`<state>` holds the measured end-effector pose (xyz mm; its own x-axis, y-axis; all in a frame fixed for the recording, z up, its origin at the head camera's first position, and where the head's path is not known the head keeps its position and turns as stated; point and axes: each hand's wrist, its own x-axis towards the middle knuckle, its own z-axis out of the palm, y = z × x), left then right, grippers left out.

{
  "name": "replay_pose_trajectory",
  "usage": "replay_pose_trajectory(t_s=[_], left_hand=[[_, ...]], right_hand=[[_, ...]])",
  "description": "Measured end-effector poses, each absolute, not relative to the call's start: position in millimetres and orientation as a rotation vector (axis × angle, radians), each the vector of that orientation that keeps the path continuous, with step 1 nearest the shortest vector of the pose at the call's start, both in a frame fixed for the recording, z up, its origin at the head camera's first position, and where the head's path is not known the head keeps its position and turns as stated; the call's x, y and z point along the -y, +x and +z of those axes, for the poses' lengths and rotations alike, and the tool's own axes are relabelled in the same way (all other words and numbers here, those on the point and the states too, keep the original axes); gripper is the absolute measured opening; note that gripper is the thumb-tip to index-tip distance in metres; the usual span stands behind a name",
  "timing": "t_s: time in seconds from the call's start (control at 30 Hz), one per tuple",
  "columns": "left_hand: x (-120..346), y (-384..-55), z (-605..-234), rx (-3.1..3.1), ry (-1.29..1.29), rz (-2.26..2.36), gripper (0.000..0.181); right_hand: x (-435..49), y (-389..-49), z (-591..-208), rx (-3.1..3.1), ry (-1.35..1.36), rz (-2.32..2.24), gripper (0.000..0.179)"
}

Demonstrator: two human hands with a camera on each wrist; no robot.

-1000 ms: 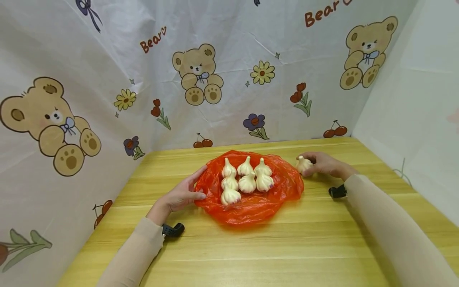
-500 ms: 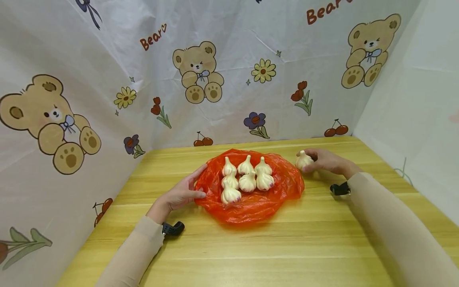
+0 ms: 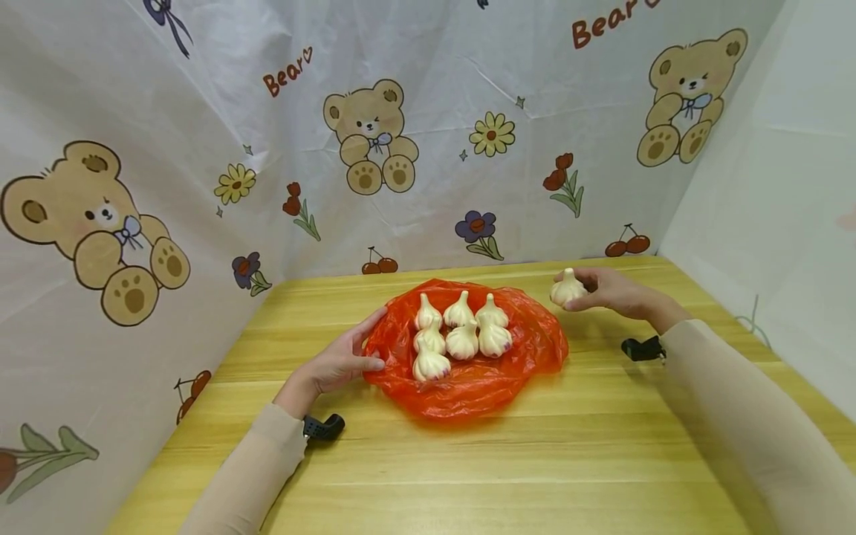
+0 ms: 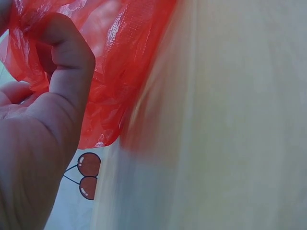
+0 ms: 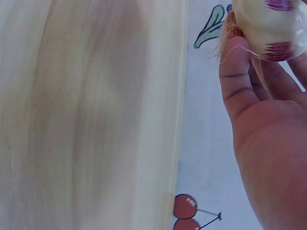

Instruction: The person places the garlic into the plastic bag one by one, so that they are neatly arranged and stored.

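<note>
A red plastic bag (image 3: pixel 468 397) lies spread on the table, its rim rolled outward. Inside it stand several pale garlic bulbs (image 3: pixel 463 342) with purple streaks, stems up. My left hand (image 3: pixel 339 364) grips the bag's left edge; in the left wrist view the thumb (image 4: pixel 72 72) bends against the red plastic. Off the bag's right side, my right hand (image 3: pixel 618 293) holds one garlic bulb (image 3: pixel 567 290) between thumb and fingers, stem up. The right wrist view shows the roots (image 5: pixel 229 33) of that bulb by the thumb.
The wooden table (image 3: pixel 468 475) ends at a white cloth wall (image 3: pixel 428 230) printed with bears and flowers. A plain white wall (image 3: pixel 769 223) borders the right side, with a thin cord (image 3: pixel 752 323) near its foot.
My right hand has risen a little with the garlic bulb, up from the table and slightly away. The left hand and the bag stay as they were.
</note>
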<state>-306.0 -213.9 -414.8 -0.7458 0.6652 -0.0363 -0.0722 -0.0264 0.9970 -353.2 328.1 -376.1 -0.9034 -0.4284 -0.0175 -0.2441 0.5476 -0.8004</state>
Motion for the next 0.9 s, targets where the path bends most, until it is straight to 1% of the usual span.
replay_pose_trajectory(t_s=[0.27, 0.53, 0.9], left_hand=[[213.6, -306.0, -415.7, -1.725, 0.626, 1.824, 0.108], [213.5, -305.4, -415.2, -1.719, 0.63, 1.825, 0.106], [214.0, -305.1, -412.4, -1.712, 0.624, 1.827, 0.107]], right_hand=[[-313.0, -343.4, -365.8, -2.604, -0.631, -1.233, 0.058], [-292.7, -334.0, -358.7, -2.55, -0.712, -1.232, 0.066], [-270.8, -327.7, -356.0, -2.492, -0.766, -1.26, 0.059]])
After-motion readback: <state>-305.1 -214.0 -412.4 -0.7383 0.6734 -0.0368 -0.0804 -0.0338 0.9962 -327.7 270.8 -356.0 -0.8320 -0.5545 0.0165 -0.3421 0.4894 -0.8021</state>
